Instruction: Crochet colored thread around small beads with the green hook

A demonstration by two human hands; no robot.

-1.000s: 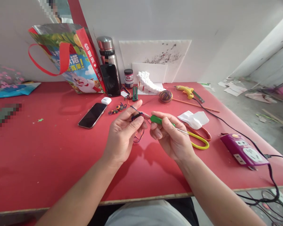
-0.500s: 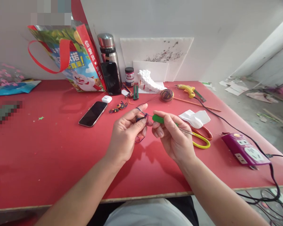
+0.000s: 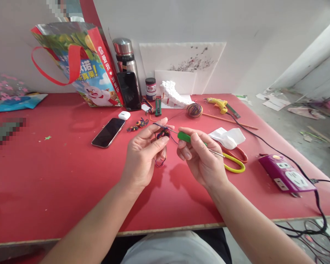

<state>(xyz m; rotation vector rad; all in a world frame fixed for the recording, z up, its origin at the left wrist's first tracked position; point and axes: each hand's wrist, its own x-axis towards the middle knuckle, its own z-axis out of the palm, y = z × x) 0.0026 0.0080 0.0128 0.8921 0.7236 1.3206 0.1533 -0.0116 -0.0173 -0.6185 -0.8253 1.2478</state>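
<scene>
Between the thumb and fingers of my left hand (image 3: 143, 154) is pinched a small dark multicoloured piece of crochet (image 3: 163, 134), with loose yarn ends hanging beneath it. Yarn also runs over the raised index finger. My right hand (image 3: 201, 154) grips the green handle of a crochet hook (image 3: 184, 137); its thin metal shaft points left and its tip meets the yarn at the top of the piece. A second metal end sticks out behind the right fingers. The multicoloured yarn ball (image 3: 194, 110) rests farther back on the red table (image 3: 79, 190).
Scissors with a yellow and orange handle (image 3: 234, 168) and white paper (image 3: 227, 138) lie right of my right hand. Beyond are a purple power socket (image 3: 287, 176), a yellow glue gun (image 3: 219, 105) and its cable. At left are a phone (image 3: 109, 132) and an earbud case (image 3: 124, 115).
My left hand has shifted slightly left and turned, showing more of the crochet piece. More of the hook's shaft is exposed, its tip now at the yarn near the index finger.
</scene>
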